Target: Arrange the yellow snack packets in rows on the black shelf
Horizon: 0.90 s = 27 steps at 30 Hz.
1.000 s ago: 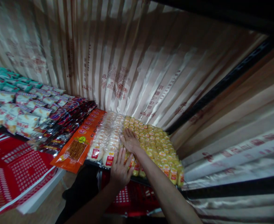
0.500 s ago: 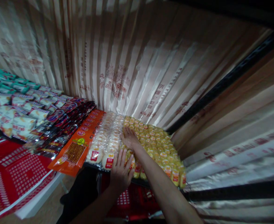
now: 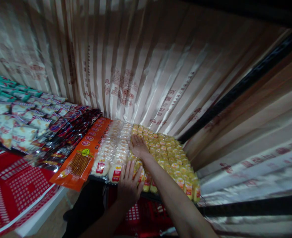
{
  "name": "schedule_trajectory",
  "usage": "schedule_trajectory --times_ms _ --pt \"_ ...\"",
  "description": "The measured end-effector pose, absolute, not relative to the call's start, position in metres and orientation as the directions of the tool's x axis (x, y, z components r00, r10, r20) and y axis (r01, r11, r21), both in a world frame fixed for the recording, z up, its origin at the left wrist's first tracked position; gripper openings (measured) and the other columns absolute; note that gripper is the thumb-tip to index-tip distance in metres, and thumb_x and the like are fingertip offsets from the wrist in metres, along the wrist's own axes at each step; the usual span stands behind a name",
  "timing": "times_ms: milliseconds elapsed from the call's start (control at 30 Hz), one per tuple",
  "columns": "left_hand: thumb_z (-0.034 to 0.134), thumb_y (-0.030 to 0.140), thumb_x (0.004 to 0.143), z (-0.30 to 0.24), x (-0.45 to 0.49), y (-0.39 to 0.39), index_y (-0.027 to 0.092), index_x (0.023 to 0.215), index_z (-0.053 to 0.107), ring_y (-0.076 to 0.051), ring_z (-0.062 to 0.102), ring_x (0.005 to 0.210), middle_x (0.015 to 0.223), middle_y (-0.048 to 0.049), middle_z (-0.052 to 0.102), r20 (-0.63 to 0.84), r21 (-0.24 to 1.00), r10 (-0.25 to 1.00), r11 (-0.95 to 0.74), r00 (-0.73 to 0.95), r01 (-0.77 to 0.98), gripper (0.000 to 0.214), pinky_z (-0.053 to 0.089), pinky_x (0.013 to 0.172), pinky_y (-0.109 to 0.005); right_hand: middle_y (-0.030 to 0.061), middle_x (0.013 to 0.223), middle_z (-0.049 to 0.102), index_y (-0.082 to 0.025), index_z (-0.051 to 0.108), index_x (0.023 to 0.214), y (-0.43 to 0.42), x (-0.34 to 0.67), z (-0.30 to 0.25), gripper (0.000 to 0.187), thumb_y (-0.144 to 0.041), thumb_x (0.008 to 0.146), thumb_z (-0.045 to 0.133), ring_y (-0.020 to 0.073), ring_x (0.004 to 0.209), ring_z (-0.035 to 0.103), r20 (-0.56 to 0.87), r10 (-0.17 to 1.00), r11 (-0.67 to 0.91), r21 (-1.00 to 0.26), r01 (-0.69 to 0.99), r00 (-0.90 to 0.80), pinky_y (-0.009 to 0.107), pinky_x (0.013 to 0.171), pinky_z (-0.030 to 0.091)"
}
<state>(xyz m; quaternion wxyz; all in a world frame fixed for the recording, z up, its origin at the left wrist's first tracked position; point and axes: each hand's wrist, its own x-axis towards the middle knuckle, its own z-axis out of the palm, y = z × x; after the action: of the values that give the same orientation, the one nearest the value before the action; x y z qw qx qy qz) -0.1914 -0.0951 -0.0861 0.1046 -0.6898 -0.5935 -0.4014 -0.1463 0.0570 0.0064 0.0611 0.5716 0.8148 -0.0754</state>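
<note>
My right hand (image 3: 138,146) lies flat, fingers stretched forward, on the rows of yellow wrapped snack packs (image 3: 172,158) at their left edge. My left hand (image 3: 129,185) rests with fingers spread against the front ends of those yellow packs at the shelf's front lip. Just left of both hands lie rows of pale round cakes in clear wrappers (image 3: 113,152). Neither hand grips anything.
Orange packets (image 3: 81,162) lie left of the cakes, then dark red packets (image 3: 69,132) and white and green bags (image 3: 17,115). A red patterned surface (image 3: 14,188) sits at lower left. A shiny striped curtain (image 3: 136,66) hangs behind. A red basket (image 3: 146,215) sits under the shelf.
The view has shifted slightly. Both hands stay in nearly the same place on the yellow packs, the left one a little lower at the front edge.
</note>
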Motion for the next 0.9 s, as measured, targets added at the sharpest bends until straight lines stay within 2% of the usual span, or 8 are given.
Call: schedule_trajectory --times_ms 333,467,733,900 --pt "0.053 0.041 0.080 -0.078 -0.195 -0.096 0.024 0.130 0.047 -0.029 0.037 0.128 0.139 -0.0106 0.043 0.686 0.243 0.727 -0.264 0.027 0.933 0.053 0.025 0.105 -0.048 0.0051 0.153 0.003 -0.013 0.012 0.145 0.078 -0.151 0.008 0.067 -0.052 0.091 0.005 0.0174 0.140 -0.002 -0.128 0.945 0.299 -0.044 0.953 -0.302 0.038 0.112 -0.003" --pt "0.052 0.041 0.081 -0.073 -0.197 -0.097 0.024 0.130 0.046 -0.028 0.038 0.128 0.139 -0.0111 0.043 0.675 0.241 0.737 -0.258 0.029 0.935 0.052 0.026 0.105 -0.047 0.0055 0.152 0.004 -0.012 0.009 0.145 0.091 -0.150 0.007 0.067 -0.052 0.091 0.006 0.0176 0.140 -0.001 -0.165 0.938 0.305 -0.025 0.952 -0.304 0.040 0.111 -0.003" --pt "0.052 0.041 0.081 -0.074 -0.197 -0.097 0.024 0.131 0.045 -0.028 0.037 0.128 0.138 -0.0101 0.044 0.674 0.241 0.738 -0.265 0.036 0.934 0.053 0.026 0.105 -0.046 0.0070 0.152 0.009 -0.012 0.014 0.144 0.093 -0.147 0.000 0.067 -0.052 0.091 0.005 0.0168 0.140 0.006 -0.194 0.931 0.310 -0.030 0.950 -0.310 0.040 0.112 -0.002" --pt "0.053 0.045 0.080 -0.077 -0.196 -0.096 0.027 0.131 0.045 -0.027 0.038 0.127 0.138 -0.0086 0.044 0.690 0.254 0.724 -0.265 0.018 0.930 0.055 0.026 0.105 -0.046 0.0054 0.153 0.003 -0.013 0.009 0.145 0.086 -0.145 0.005 0.066 -0.052 0.092 0.006 0.0163 0.140 -0.001 -0.164 0.935 0.308 -0.071 0.949 -0.316 0.039 0.112 0.000"
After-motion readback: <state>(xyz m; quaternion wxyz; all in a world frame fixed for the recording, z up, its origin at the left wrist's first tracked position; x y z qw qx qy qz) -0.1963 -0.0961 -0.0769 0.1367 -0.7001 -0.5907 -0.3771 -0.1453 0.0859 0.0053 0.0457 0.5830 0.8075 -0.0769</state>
